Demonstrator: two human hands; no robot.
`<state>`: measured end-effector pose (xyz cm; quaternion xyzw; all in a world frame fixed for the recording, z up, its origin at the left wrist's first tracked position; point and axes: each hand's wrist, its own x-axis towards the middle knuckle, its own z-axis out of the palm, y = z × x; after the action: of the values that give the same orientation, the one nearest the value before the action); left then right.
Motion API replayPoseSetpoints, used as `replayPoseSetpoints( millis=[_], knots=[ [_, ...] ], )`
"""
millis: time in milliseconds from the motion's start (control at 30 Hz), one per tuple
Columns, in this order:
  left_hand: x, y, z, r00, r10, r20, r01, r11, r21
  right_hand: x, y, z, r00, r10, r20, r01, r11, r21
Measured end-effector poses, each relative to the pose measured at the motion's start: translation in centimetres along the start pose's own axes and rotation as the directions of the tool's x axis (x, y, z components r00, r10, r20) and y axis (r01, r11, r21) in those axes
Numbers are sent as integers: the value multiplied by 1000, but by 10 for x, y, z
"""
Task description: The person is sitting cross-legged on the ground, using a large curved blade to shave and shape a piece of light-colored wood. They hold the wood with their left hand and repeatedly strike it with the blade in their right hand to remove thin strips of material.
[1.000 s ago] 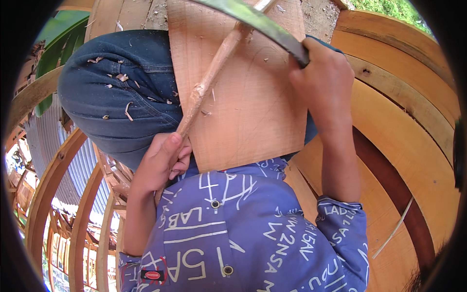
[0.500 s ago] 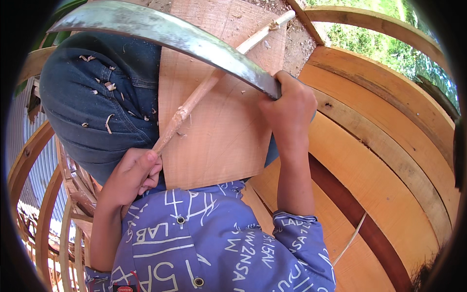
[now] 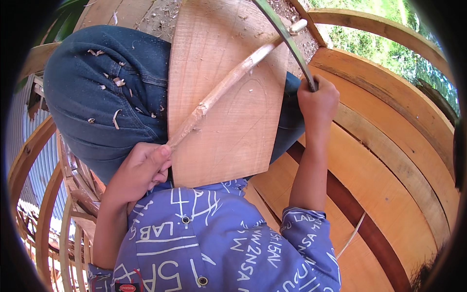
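My left hand [image 3: 142, 171] is closed around the near end of a partly peeled wooden stick [image 3: 224, 88]. The stick slants up and right across a flat wooden board [image 3: 221, 155] that lies over my lap. Rough nicks show midway along it, and a knotted collar sits near its pale far end. In my right fist [image 3: 318, 95] is a machete with a long curved blade [image 3: 287, 40], seen nearly edge-on. The blade crosses in front of the stick near its far end; whether they touch I cannot tell. The handle is hidden inside my fingers.
Wood shavings [image 3: 116, 82] lie on my jeans-covered left knee [image 3: 104, 117]. Curved wooden planks [image 3: 379, 170] form a wall at the right, with greenery beyond. Slatted ribs [image 3: 46, 194] and corrugated metal sheeting [image 3: 24, 136] stand at the left. Chips litter the ground past the board.
My right hand has shifted right, and the machete has turned from broad side to edge-on, its blade swinging toward the stick's far end. The stick, board and left hand have shifted slightly right.
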<state>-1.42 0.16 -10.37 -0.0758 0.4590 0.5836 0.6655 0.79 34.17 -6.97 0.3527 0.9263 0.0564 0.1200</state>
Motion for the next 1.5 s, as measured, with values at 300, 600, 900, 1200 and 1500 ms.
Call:
replayPoseSetpoints(
  millis=[300,600,900,1200,1500],
  knots=[
    [-10,-4,1,1000,-5,-20,4,999,-37,-4,-7,6,958,-230,-172,234,972,-2],
    [2,-1,-4,1000,-1,13,2,1000,-31,-9,2,2,988,-128,-90,132,991,38],
    [-7,0,10,996,4,-89,5,995,100,-1,9,15,950,-245,-196,269,957,108],
    [-30,23,38,887,314,-339,35,686,727,1,13,19,936,-205,-286,254,956,144],
    [-26,17,28,901,299,-316,37,672,740,-28,1,-3,919,-376,-120,394,864,312]
  ],
)
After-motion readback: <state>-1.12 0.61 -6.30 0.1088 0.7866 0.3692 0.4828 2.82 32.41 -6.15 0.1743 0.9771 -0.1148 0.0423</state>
